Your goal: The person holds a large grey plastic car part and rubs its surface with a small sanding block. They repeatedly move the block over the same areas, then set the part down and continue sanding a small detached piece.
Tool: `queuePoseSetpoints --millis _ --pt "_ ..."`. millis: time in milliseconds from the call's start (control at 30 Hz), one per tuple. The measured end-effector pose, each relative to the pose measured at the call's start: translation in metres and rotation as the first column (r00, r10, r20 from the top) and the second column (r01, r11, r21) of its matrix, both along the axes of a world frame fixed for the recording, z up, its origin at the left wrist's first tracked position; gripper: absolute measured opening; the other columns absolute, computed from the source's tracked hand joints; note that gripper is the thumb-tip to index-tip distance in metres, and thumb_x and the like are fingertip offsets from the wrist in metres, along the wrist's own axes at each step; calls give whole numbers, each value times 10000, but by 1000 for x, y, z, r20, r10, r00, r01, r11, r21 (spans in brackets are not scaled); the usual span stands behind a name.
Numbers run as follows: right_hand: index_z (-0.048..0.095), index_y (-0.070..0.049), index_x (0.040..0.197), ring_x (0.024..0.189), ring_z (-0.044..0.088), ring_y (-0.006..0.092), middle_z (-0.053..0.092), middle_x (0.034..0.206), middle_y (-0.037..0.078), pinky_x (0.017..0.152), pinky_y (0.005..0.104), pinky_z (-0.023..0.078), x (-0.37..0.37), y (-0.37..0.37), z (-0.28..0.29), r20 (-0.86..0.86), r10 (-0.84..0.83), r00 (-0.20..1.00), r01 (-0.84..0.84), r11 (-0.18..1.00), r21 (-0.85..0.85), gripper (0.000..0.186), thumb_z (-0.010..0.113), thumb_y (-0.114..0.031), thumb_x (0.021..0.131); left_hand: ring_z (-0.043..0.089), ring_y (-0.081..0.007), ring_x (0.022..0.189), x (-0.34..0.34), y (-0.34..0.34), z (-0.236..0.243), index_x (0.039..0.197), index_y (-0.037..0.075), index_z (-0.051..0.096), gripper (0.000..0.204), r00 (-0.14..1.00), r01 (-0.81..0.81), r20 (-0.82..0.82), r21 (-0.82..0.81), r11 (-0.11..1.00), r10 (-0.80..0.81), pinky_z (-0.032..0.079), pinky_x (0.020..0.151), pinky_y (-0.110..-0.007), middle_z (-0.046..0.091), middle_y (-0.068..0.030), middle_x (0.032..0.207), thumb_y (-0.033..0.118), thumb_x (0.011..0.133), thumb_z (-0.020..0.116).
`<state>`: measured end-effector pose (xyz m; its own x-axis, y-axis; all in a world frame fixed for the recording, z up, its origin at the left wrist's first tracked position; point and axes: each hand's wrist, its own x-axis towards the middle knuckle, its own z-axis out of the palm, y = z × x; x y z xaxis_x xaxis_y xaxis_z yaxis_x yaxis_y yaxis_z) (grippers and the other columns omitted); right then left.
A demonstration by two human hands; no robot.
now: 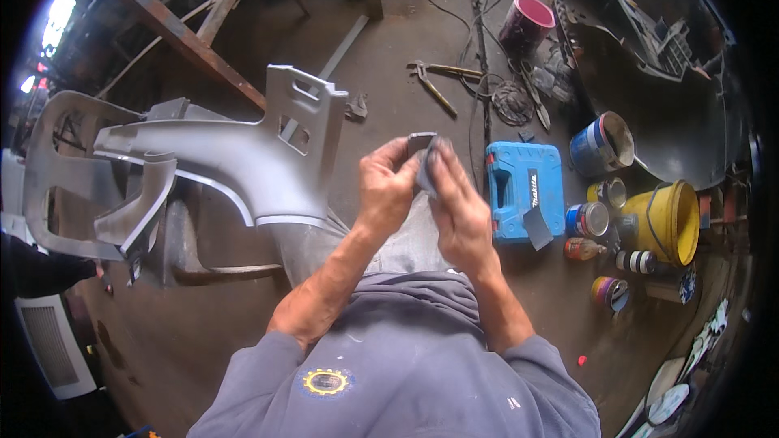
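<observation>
In front of my lap, my left hand (386, 182) is closed on a small dark grey piece (420, 141) that looks like sandpaper; its top edge shows above the fingers. My right hand (464, 215) presses against the same piece from the other side, its fingers close together. Part of the grey sheet (426, 177) shows between the two palms, and the rest is hidden. A silver-grey moulded vehicle trim panel (235, 158) with cut-out slots rests over my left leg, apart from both hands.
A blue tool case (545, 174) lies right of my legs with a dark grey sheet (536, 228) on it. Beyond stand a yellow bucket (667, 223), several cans and a blue-white tub (591, 148). Pliers (432, 89), cables and a pink-rimmed bucket (519, 31) are ahead. More trim (73, 170) stands left.
</observation>
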<state>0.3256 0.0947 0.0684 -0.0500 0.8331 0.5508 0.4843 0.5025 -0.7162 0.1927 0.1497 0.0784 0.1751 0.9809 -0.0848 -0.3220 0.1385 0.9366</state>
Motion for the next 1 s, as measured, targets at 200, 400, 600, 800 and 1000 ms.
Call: queuePoseSetpoints --millis 200,400,600,800,1000 --pt "464 32 1443 1395 445 345 474 1481 236 1152 403 358 30 -11 1 -194 -152 969 136 986 -94 511 504 27 933 640 -79 841 -1 -9 -8 1090 -29 700 171 993 107 -58 15 994 -106 544 749 -233 719 -51 964 31 936 658" --pt "503 43 1396 1331 505 394 502 1434 269 1116 407 405 -6 2 -13 -99 40 994 -40 999 -3 514 563 49 885 644 -69 791 -6 17 2 1057 -3 697 141 999 -37 -22 84 996 39 535 669 -224 702 -30 909 81 957 646" --pt "469 68 1428 1343 500 269 536 1434 197 1135 370 368 23 -59 -39 -354 -283 891 165 930 -329 487 408 38 946 587 -52 655 1 16 13 1089 21 674 173 993 107 -39 -40 993 -109 468 486 -190 653 -14 825 128 958 636" --pt "579 2 1351 1247 599 298 642 1319 161 1060 381 443 63 -30 -6 -175 -375 910 356 925 -133 462 541 100 901 599 -46 701 21 3 -11 1086 -13 716 223 958 145 -262 92 985 -117 470 588 -209 680 -14 800 104 899 683" --pt "632 -53 1297 1292 545 388 608 1341 190 1067 451 446 65 2 12 371 -285 884 251 958 139 529 601 104 793 589 -55 736 28 -3 -14 1039 -26 736 194 960 96 -273 118 988 -61 475 648 -228 685 -3 840 86 880 723"
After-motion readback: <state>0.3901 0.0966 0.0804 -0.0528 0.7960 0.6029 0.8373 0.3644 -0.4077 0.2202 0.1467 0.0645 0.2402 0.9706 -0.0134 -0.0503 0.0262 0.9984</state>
